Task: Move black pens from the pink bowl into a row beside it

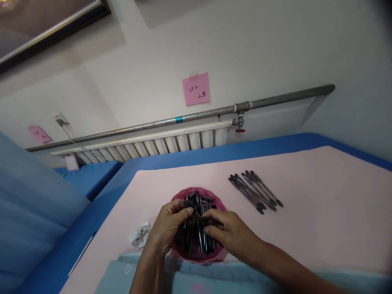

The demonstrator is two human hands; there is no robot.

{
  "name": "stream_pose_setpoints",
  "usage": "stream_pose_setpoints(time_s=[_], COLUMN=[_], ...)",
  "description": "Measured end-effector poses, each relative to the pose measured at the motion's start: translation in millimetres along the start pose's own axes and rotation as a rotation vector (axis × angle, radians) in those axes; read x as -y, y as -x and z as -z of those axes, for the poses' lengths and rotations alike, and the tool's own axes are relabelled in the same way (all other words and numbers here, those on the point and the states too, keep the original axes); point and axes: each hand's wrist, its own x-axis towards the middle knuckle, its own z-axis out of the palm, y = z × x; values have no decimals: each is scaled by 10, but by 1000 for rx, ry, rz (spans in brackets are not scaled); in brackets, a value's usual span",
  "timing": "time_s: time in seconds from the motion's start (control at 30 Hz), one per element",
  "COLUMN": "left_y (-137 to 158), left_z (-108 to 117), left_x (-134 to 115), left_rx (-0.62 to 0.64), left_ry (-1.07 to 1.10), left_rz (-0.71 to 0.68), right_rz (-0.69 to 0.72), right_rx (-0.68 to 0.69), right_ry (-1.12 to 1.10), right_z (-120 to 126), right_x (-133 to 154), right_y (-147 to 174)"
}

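Note:
A pink round basket point(183, 256) with a wavy rim holds a heap of dark pen parts point(200, 239). Over its left side, my left hand point(170, 223) pinches a small dark pen part between thumb and fingers. My right hand point(230, 231) reaches in from the right, its thumb and fingers closed on another dark pen part. Both hands are close together above the heap, and the fingers partly hide what they hold. To the right of the basket, several black-capped clear pens point(255, 191) lie side by side at a slant on the pink sheet.
The pink sheet point(321, 204) covers a blue surface point(275, 143). Crumpled white paper point(140, 235) lies left of the basket, and light-blue cloth point(180, 277) runs along the near edge. Behind stand a white radiator point(171, 143) and a metal pipe point(137, 127). A blue curtain point(30, 220) hangs at left.

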Motion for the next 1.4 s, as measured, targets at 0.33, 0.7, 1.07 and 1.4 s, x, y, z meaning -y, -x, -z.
stream_pose_setpoints(time_s=[0.33,0.7,1.07,1.4], left_y=[4,-41,-47,-9], left_z=[6,270,-18,-196], left_x=[-34,-1,40,79], left_rx=[-108,-423,-128,-197], left_ry=[23,-664,-1414,-1693], left_rz=[-75,-267,-208,-116], right_rz=[-5,-58,-43,-21], right_rx=[-119,-257,-209,-201], right_ry=[-82,-227,-227,-172], right_z=[9,68,74,73], right_x=[49,42,37,8], right_y=[-51,-90,-89,-96])
